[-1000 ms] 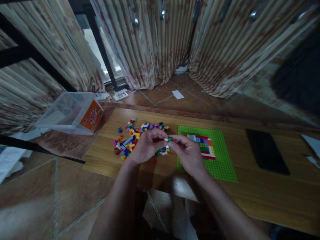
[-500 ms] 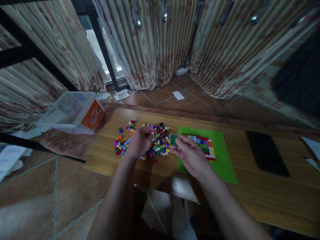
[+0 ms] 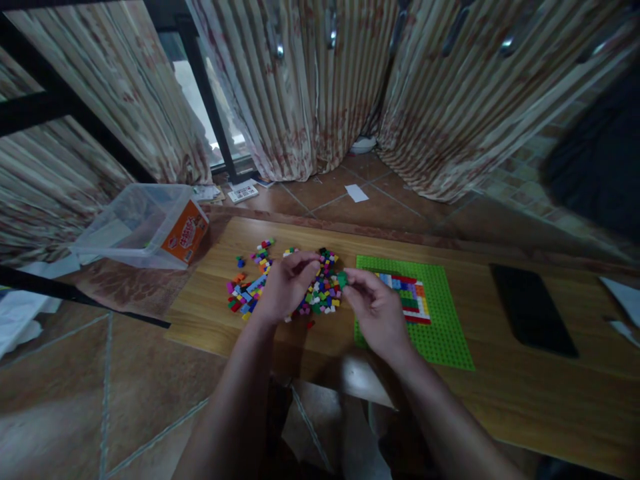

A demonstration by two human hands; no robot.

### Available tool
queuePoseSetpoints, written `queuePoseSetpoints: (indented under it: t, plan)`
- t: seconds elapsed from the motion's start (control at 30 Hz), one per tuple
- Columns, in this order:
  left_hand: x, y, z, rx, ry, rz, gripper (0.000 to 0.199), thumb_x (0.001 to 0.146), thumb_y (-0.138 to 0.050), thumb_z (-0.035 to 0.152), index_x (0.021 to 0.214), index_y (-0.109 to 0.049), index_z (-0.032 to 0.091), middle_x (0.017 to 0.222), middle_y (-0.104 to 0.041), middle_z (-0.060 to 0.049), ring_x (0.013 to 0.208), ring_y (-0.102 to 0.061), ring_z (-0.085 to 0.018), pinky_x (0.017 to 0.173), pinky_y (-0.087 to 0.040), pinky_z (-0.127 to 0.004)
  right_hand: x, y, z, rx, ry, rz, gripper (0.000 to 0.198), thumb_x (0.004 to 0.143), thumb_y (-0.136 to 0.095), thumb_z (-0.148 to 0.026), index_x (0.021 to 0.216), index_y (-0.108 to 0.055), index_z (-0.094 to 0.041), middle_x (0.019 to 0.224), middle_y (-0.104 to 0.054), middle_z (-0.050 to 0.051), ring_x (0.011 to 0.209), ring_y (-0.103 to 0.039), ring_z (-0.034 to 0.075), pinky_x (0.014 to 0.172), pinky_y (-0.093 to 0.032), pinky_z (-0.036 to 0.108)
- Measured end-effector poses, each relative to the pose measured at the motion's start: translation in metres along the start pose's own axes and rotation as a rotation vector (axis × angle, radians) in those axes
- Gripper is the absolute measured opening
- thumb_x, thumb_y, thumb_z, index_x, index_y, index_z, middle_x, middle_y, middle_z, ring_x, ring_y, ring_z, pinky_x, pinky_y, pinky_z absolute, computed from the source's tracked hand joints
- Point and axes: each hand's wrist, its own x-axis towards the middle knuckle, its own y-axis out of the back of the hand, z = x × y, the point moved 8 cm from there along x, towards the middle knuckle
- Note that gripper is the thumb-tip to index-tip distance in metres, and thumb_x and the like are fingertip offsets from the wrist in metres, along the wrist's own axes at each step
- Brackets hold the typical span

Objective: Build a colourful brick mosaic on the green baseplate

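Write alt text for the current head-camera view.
A person's right hand pinches a green brick beside a green baseplate bearing a multicoloured build; the left hand is over loose bricks on a wooden table.

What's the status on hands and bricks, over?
Right hand grips green brick. Left hand by loose bricks, hold unclear. Baseplate partly hidden from view.

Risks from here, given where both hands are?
Small green plastic brick: held only at the right hand's fingertips, so it might slip and get lost among the loose multicoloured plastic bricks nearby.

Left hand: right by those loose bricks, so a careless sweep could scatter some.
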Motion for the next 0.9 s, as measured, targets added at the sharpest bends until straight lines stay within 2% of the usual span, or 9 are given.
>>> queuePoseSetpoints:
  t: [0.07, 0.13, 0.33, 0.43, 0.53, 0.6, 0.7, 0.8, 0.9]
  plan:
    - [-0.004, -0.021, 0.002, -0.158, 0.044, -0.165, 0.03, 0.084, -0.066, 0.04, 0.096, -0.071, 0.013, 0.082, -0.07, -0.004, 0.072, -0.061, -0.014, 0.067, -0.049, -0.024, -0.003, -0.004, -0.011, -0.206, 0.119, -0.034, 0.028, 0.088, -0.057, -0.023, 0.114, -0.067, -0.025, 0.105, -0.069, 0.005, 0.098, -0.065, 0.02, 0.089, -0.052, 0.037]
    - [-0.009, -0.034, 0.004, -0.223, 0.085, -0.264, 0.029, 0.081, -0.07, 0.039, 0.09, -0.071, 0.012, 0.078, -0.069, -0.003, 0.068, -0.06, -0.012, 0.063, -0.047, -0.022, -0.006, -0.008, -0.018, -0.316, 0.184, -0.063, 0.032, 0.089, -0.053, -0.019, 0.118, -0.065, -0.026, 0.106, -0.069, 0.006, 0.099, -0.065, 0.021, 0.089, -0.052, 0.036]
    - [-0.009, -0.04, 0.0, -0.342, 0.184, -0.244, 0.027, 0.073, -0.076, 0.034, 0.088, -0.069, 0.013, 0.078, -0.068, -0.001, 0.065, -0.061, -0.011, 0.065, -0.05, -0.023, -0.007, -0.001, -0.026, -0.364, 0.221, -0.037, 0.024, 0.088, -0.057, -0.017, 0.11, -0.067, -0.023, 0.101, -0.069, 0.006, 0.093, -0.066, 0.02, 0.084, -0.052, 0.033]
    - [-0.009, -0.047, 0.002, -0.349, 0.188, -0.249, 0.028, 0.074, -0.075, 0.035, 0.091, -0.068, 0.013, 0.08, -0.068, -0.001, 0.068, -0.061, -0.011, 0.066, -0.05, -0.023, -0.008, 0.006, -0.027, -0.392, 0.245, -0.041, 0.017, 0.09, -0.056, -0.019, 0.102, -0.067, -0.022, 0.096, -0.069, 0.006, 0.09, -0.066, 0.02, 0.081, -0.052, 0.032]
    - [-0.009, -0.058, 0.007, -0.326, 0.164, -0.278, 0.025, 0.078, -0.072, 0.034, 0.092, -0.068, 0.013, 0.079, -0.067, -0.001, 0.069, -0.061, -0.011, 0.066, -0.049, -0.023, -0.006, 0.017, -0.029, -0.441, 0.268, -0.058, 0.02, 0.093, -0.052, -0.02, 0.106, -0.067, -0.022, 0.1, -0.07, 0.007, 0.094, -0.066, 0.021, 0.083, -0.052, 0.034]
    - [-0.008, -0.063, 0.008, -0.298, 0.14, -0.283, 0.023, 0.079, -0.07, 0.033, 0.092, -0.068, 0.013, 0.078, -0.066, -0.001, 0.069, -0.059, -0.011, 0.065, -0.047, -0.022, -0.003, 0.033, -0.027, -0.478, 0.264, -0.055, 0.022, 0.094, -0.05, -0.021, 0.107, -0.067, -0.022, 0.103, -0.071, 0.008, 0.097, -0.066, 0.022, 0.086, -0.052, 0.036]
    - [-0.007, -0.066, 0.007, -0.24, 0.102, -0.278, 0.022, 0.08, -0.069, 0.032, 0.092, -0.069, 0.014, 0.08, -0.067, -0.001, 0.07, -0.058, -0.011, 0.065, -0.045, -0.023, 0.006, 0.072, -0.017, -0.543, 0.195, 0.009, 0.022, 0.092, -0.051, -0.025, 0.106, -0.068, -0.023, 0.105, -0.071, 0.007, 0.099, -0.066, 0.023, 0.089, -0.051, 0.039]
    - [-0.006, -0.07, 0.006, -0.188, 0.077, -0.279, 0.02, 0.081, -0.067, 0.031, 0.092, -0.069, 0.014, 0.082, -0.068, -0.002, 0.071, -0.058, -0.011, 0.066, -0.044, -0.023, 0.013, 0.116, -0.003, -0.624, 0.106, 0.093, 0.022, 0.09, -0.052, -0.029, 0.102, -0.069, -0.022, 0.102, -0.071, 0.008, 0.088, -0.067, 0.023, 0.083, -0.052, 0.041]
    - [-0.006, -0.076, 0.008, -0.153, 0.07, -0.288, 0.018, 0.081, -0.066, 0.029, 0.09, -0.07, 0.014, 0.079, -0.067, -0.001, 0.071, -0.057, -0.012, 0.067, -0.043, -0.023, 0.015, 0.141, 0.008, -0.669, 0.085, 0.114, 0.022, 0.087, -0.053, -0.029, 0.099, -0.07, -0.022, 0.098, -0.07, 0.007, 0.086, -0.066, 0.024, 0.081, -0.052, 0.041]
